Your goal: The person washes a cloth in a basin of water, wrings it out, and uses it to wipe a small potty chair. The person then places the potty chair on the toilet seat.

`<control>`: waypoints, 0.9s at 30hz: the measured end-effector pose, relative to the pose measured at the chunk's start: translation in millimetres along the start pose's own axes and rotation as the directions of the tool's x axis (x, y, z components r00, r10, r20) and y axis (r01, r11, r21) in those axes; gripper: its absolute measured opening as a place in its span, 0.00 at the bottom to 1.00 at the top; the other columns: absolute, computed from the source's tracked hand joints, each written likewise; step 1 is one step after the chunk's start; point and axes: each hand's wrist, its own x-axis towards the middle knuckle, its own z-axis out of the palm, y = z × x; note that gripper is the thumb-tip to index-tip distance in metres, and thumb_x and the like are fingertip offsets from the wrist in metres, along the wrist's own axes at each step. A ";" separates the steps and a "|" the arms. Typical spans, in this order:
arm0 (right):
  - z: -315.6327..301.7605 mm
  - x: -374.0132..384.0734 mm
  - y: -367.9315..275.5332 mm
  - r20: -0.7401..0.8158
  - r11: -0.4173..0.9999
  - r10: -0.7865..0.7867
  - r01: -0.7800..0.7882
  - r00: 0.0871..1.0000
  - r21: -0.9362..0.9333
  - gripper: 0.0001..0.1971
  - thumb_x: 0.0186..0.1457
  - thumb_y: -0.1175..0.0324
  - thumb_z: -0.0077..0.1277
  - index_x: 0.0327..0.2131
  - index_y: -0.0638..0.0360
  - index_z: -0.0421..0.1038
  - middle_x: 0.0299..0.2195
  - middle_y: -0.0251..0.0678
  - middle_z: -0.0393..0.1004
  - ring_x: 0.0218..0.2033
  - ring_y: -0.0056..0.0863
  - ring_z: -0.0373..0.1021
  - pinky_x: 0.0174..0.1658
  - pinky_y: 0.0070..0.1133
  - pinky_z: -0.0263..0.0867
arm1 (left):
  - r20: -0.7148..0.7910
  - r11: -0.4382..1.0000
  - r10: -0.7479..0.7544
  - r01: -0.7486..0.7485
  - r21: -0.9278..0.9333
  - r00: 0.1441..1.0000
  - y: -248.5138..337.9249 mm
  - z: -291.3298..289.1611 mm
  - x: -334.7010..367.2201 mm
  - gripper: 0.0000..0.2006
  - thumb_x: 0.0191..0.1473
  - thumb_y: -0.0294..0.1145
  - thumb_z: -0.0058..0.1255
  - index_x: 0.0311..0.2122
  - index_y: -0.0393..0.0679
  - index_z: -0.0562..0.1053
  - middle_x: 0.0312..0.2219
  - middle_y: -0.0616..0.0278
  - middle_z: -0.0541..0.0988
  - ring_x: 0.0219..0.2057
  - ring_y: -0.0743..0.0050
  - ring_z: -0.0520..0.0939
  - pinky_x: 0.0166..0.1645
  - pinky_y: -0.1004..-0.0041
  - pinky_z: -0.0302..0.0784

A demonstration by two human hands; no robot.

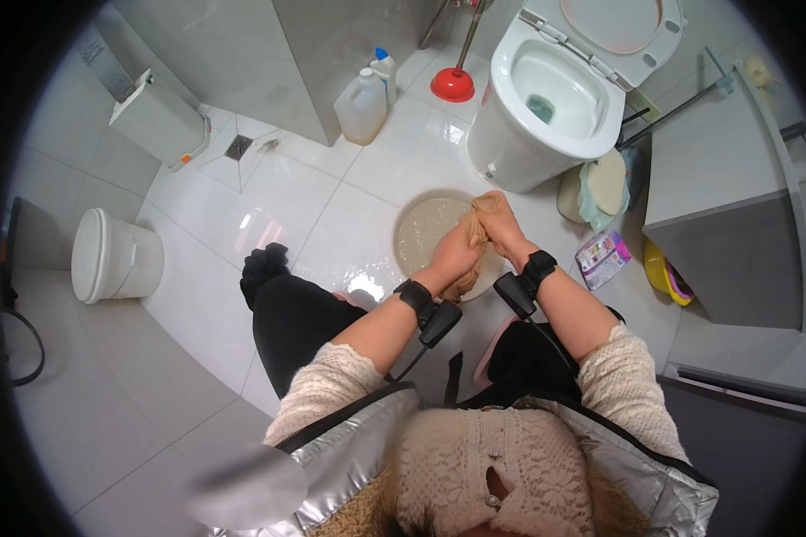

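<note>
A tan cloth is bunched and twisted between my two hands, over the right side of a round basin on the floor. Cloudy, greyish water fills the basin. My left hand is closed round the lower part of the cloth, whose end hangs below the fist. Slightly higher and to the right, my right hand grips the upper part. Both hands are close together, nearly touching. Each wrist wears a black strap with a small black device.
Beyond the basin stands an open toilet, with a red plunger and plastic bottles to its left. A white lidded bucket is at the left. On the right are a bin, a purple packet, yellow basin and grey cabinet.
</note>
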 end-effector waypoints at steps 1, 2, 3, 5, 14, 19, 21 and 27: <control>-7.5 -3.5 -4.3 0.006 0.999 0.001 0.000 1.000 -0.047 0.22 0.47 0.74 0.49 0.48 0.56 0.61 0.40 0.39 0.67 0.40 0.27 0.66 0.39 0.21 0.66 | -0.003 1.000 0.030 -0.030 -0.002 1.000 -2.0 -1.4 0.2 0.23 0.43 0.30 0.50 0.48 0.40 0.65 0.40 0.43 0.74 0.43 0.45 0.74 0.46 0.63 0.69; -13.6 -8.1 -8.8 0.007 0.996 0.013 -0.013 1.000 -0.093 0.24 0.45 0.75 0.50 0.49 0.54 0.61 0.42 0.40 0.66 0.42 0.28 0.65 0.41 0.21 0.65 | 0.009 0.999 0.047 -0.047 0.002 0.999 -4.1 -2.7 -0.8 0.23 0.43 0.30 0.50 0.48 0.40 0.65 0.41 0.43 0.73 0.43 0.45 0.73 0.47 0.62 0.69; -19.1 -12.9 -14.1 0.022 0.981 -0.066 0.069 0.998 -0.179 0.26 0.43 0.75 0.51 0.50 0.52 0.61 0.44 0.41 0.64 0.44 0.29 0.63 0.42 0.22 0.64 | -0.006 0.995 0.093 -0.093 0.024 0.996 -6.1 -4.7 -2.1 0.23 0.43 0.30 0.50 0.48 0.41 0.65 0.40 0.43 0.73 0.43 0.45 0.73 0.47 0.62 0.69; -29.2 -19.1 -28.1 0.066 0.914 -0.200 0.210 0.978 -0.347 0.30 0.39 0.76 0.53 0.50 0.48 0.61 0.47 0.42 0.61 0.48 0.31 0.61 0.46 0.24 0.63 | -0.001 0.986 0.149 -0.148 0.082 0.989 -8.1 -10.6 -3.3 0.23 0.42 0.30 0.50 0.48 0.41 0.65 0.40 0.44 0.72 0.43 0.45 0.73 0.47 0.61 0.69; -15.1 -61.0 -18.0 0.547 0.920 0.028 0.192 0.837 -0.342 0.49 0.34 0.67 0.66 0.59 0.60 0.44 0.53 0.39 0.57 0.56 0.31 0.54 0.58 0.26 0.51 | -0.019 0.984 0.175 -0.175 -0.015 0.984 -1.1 -16.3 -3.2 0.30 0.38 0.33 0.54 0.49 0.40 0.60 0.47 0.45 0.60 0.46 0.44 0.67 0.51 0.64 0.64; -11.1 -58.1 -7.8 0.508 0.953 -0.042 0.187 0.860 -0.237 0.49 0.32 0.67 0.67 0.57 0.61 0.45 0.49 0.39 0.62 0.53 0.31 0.59 0.56 0.25 0.56 | -0.077 0.938 0.185 -0.200 -0.284 0.980 0.7 -11.3 1.7 0.28 0.43 0.38 0.54 0.49 0.41 0.59 0.46 0.47 0.60 0.49 0.56 0.64 0.54 0.68 0.59; -7.9 -57.2 -1.6 0.425 0.928 -0.099 0.237 0.900 -0.286 0.48 0.31 0.68 0.67 0.56 0.59 0.48 0.49 0.38 0.62 0.52 0.31 0.60 0.55 0.25 0.57 | -0.081 0.913 0.155 -0.174 -0.369 0.985 1.7 -11.2 3.2 0.27 0.46 0.40 0.53 0.49 0.40 0.59 0.46 0.50 0.60 0.49 0.60 0.63 0.54 0.69 0.58; -11.0 -52.3 2.7 0.190 0.815 -0.292 0.348 0.937 -0.464 0.38 0.32 0.78 0.61 0.51 0.57 0.55 0.44 0.35 0.67 0.47 0.27 0.65 0.51 0.23 0.61 | -0.060 0.858 0.066 -0.088 -0.506 0.996 -5.0 -19.8 16.0 0.28 0.52 0.49 0.48 0.50 0.39 0.58 0.45 0.50 0.64 0.48 0.62 0.65 0.52 0.69 0.62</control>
